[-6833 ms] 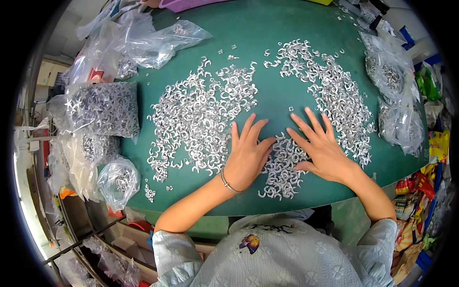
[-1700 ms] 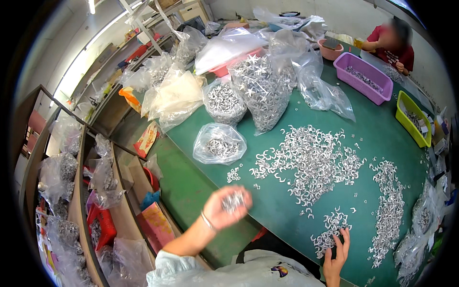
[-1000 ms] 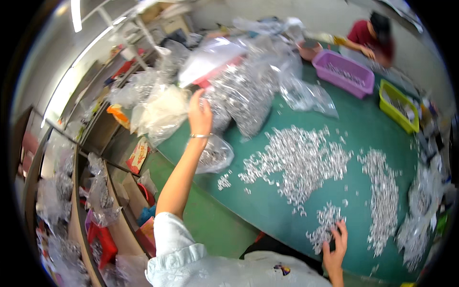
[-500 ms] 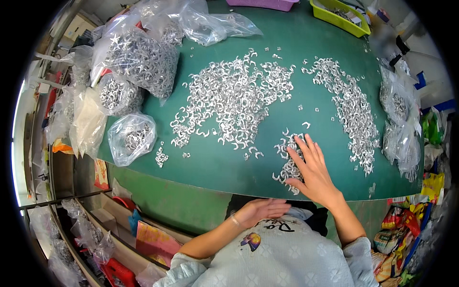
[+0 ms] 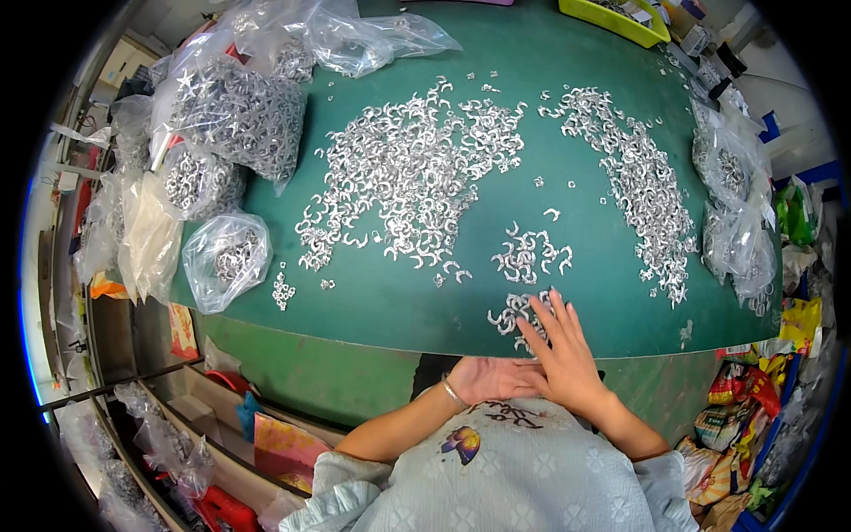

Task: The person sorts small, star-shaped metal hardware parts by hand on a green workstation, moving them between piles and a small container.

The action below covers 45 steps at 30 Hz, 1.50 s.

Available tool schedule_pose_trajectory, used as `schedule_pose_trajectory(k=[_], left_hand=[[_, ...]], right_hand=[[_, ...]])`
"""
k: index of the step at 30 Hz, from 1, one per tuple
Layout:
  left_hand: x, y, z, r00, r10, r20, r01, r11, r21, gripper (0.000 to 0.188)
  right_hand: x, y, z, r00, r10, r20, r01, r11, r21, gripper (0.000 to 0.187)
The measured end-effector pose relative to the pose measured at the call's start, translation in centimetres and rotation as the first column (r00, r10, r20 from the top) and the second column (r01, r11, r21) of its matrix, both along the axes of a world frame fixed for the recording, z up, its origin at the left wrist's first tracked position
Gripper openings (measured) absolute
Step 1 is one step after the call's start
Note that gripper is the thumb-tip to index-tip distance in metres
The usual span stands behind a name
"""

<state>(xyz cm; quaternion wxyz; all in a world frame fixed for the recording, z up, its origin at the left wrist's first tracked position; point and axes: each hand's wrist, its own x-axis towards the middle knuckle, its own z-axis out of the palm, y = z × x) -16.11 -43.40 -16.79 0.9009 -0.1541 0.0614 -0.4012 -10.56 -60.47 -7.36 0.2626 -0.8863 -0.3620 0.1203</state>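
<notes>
At the table's near edge, my right hand point(image 5: 567, 362) lies with its fingers apart over a small heap of silvery crescent-shaped metal pieces point(image 5: 510, 317), its fingertips touching some of them. Just below that edge my left hand point(image 5: 492, 379) is held palm up and flat; its fingertips are partly hidden by the right hand, and nothing shows on its palm. A second small cluster of crescent pieces point(image 5: 530, 255) sits a little farther in. Beyond it spreads a large heap of the same pieces point(image 5: 408, 168), with a long heap point(image 5: 645, 182) to the right.
Clear bags of metal pieces point(image 5: 235, 111) crowd the green table's left side, with an opened bag point(image 5: 226, 262) near its front. More bags point(image 5: 731, 177) hang at the right edge. A yellow-green basket point(image 5: 620, 19) stands at the back. Below left are shelf compartments point(image 5: 195, 403).
My right hand has drawn back toward the table edge with some crescent pieces, leaving a small cluster behind. The two hands now meet at the edge. The whole view has shifted slightly.
</notes>
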Motion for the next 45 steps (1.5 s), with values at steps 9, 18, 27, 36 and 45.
schedule_pose_trajectory(k=[9,18,27,36,45], left_hand=[[-0.4,-1.2,-1.0,0.993,0.112,-0.036,-0.107,0.987,0.117,0.057],[-0.5,-0.5,-0.8,0.995,0.034,-0.095,-0.01,0.97,0.241,0.059],[-1.3,-0.3,-1.7,0.984,0.1,-0.15,-0.101,0.995,0.002,0.055],[-0.4,-0.8,-2.9,0.977,-0.017,-0.211,0.078,0.955,0.285,0.052],[-5.5,11.7,6.3,0.882,0.333,-0.334,0.016,0.687,0.726,0.037]], right_hand=[[-4.1,-2.5,-1.8,0.955,0.25,0.161,-0.246,0.968,-0.041,0.058],[2.3,1.4,1.2,0.988,0.103,0.117,-0.122,0.978,0.168,0.063],[0.2,0.6,-0.5,0.966,0.259,-0.009,-0.256,0.959,0.118,0.068],[0.4,-0.3,0.5,0.951,0.31,0.011,-0.28,0.842,0.461,0.039],[2.6,-0.2,-0.4,0.959,-0.163,-0.232,0.269,0.779,0.566,0.033]])
